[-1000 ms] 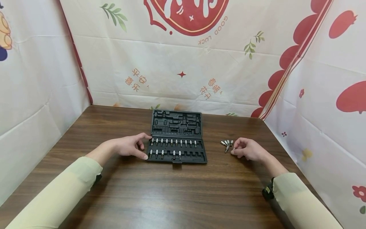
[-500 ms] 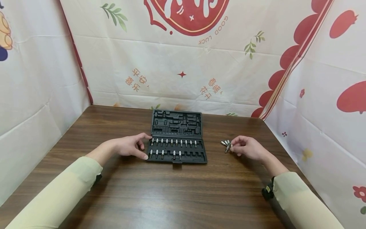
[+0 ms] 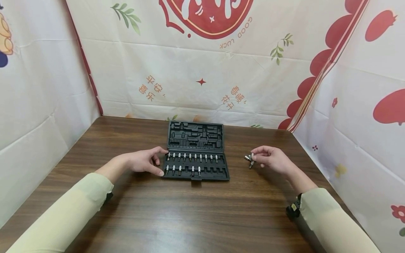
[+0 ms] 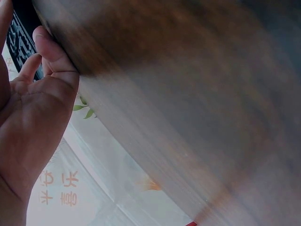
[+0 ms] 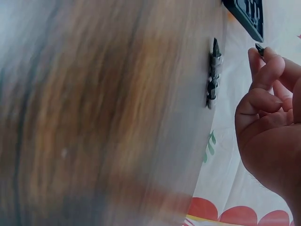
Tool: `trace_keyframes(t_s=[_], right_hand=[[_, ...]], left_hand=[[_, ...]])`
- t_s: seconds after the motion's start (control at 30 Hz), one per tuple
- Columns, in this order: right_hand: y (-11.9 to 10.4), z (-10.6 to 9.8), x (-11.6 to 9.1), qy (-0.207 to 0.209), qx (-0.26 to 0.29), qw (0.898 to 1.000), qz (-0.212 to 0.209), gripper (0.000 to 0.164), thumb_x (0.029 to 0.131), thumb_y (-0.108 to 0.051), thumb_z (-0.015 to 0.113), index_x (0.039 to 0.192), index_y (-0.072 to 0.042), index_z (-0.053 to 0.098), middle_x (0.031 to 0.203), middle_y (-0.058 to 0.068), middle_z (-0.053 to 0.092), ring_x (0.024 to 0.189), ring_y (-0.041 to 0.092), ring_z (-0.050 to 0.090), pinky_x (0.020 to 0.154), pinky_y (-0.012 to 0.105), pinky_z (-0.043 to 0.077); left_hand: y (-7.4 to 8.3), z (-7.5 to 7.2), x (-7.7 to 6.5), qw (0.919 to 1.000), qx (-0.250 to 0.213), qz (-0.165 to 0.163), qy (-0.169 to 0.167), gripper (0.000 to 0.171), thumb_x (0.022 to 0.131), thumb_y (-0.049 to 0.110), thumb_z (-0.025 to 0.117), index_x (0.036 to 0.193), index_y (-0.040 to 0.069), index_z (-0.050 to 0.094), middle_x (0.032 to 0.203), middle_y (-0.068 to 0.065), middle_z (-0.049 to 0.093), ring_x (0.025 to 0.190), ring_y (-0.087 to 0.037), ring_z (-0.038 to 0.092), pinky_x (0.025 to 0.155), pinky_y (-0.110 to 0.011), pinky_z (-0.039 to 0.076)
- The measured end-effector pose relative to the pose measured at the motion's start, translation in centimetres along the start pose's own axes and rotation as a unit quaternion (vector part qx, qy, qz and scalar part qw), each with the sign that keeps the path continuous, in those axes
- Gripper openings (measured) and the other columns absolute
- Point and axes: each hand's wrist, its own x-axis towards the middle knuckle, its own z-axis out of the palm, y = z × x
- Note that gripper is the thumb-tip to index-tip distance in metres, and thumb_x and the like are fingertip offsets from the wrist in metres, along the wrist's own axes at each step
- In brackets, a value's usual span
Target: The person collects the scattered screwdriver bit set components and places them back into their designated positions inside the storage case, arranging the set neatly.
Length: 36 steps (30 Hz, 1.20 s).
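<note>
The step in hand seems to be picking a socket bit from the loose lot to fill a toolbox; the right hand (image 3: pixel 273 161) pinches one bit (image 3: pixel 252 155) between thumb and fingertips, its dark tip poking past them in the right wrist view; the left hand (image 3: pixel 143 162) grips nothing, its thumb and forefinger spread apart and touching the left side of the case (image 3: pixel 212 177), perhaps to steady it.

The case lies unfolded in the far part of the table (image 3: pixel 152 214), roughly midway between the left and right edges, its lid (image 3: pixel 196 135) towards the far edge; the other loose bits (image 3: pixel 247 158) lie between the case and the table's right edge, just by the right hand, partly hidden by it.

The next move probably calls for carrying the pinched bit left to a vacant slot (image 3: pixel 218 171) in the near row, then turning it to match the moulding.

The case looks like matt black plastic with crisp recesses; the bits are short shiny metal cylinders with narrower, darker tips, likely smooth and prone to rolling; the tabletop is brown wood grain with a soft sheen.
</note>
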Motion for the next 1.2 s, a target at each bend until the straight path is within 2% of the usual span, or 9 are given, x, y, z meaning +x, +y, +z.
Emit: trace_keyframes(t_s=[0.2, 0.37, 0.83, 1.2], right_hand=[[-0.8, 0.6, 0.2, -0.010, 0.015, 1.000, 0.007, 0.042, 0.104, -0.025, 0.079, 0.136, 0.000, 0.068, 0.113, 0.011, 0.080, 0.078, 0.009, 0.064, 0.068, 0.027, 0.055], [-1.3, 1.2, 0.3, -0.016, 0.007, 1.000, 0.012, 0.042, 0.104, -0.028, 0.079, 0.136, -0.002, 0.068, 0.116, 0.016, 0.079, 0.077, 0.011, 0.064, 0.070, 0.029, 0.057], [-2.7, 3.2, 1.2, -0.028, -0.009, 1.000, 0.001, 0.041, 0.104, -0.027, 0.079, 0.134, -0.002, 0.069, 0.114, 0.014, 0.078, 0.081, 0.019, 0.064, 0.073, 0.034, 0.060], [-3.3, 4.2, 2.1, -0.003, -0.040, 0.999, 0.008, 0.036, 0.103, -0.034, 0.080, 0.128, -0.009, 0.072, 0.115, 0.019, 0.075, 0.082, 0.025, 0.064, 0.071, 0.039, 0.058]], left_hand=[[-0.1, 0.0, 0.0, 1.0000, -0.004, -0.001, -0.001, 0.090, 0.094, 0.038, 0.089, 0.165, 0.013, 0.040, 0.118, -0.010, 0.059, 0.091, -0.019, 0.059, 0.085, -0.035, 0.048], [-0.1, 0.0, 0.1, 1.0000, -0.008, -0.001, -0.003, 0.090, 0.094, 0.038, 0.089, 0.165, 0.013, 0.039, 0.118, -0.011, 0.058, 0.091, -0.020, 0.059, 0.085, -0.036, 0.048], [-0.3, 0.1, 0.1, 0.9999, -0.010, 0.000, -0.004, 0.091, 0.094, 0.036, 0.089, 0.165, 0.011, 0.038, 0.118, -0.011, 0.058, 0.090, -0.020, 0.059, 0.084, -0.036, 0.048], [-0.1, 0.0, 0.1, 1.0000, -0.006, 0.001, -0.001, 0.092, 0.094, 0.036, 0.090, 0.165, 0.010, 0.038, 0.118, -0.012, 0.059, 0.092, -0.020, 0.060, 0.085, -0.035, 0.048]])
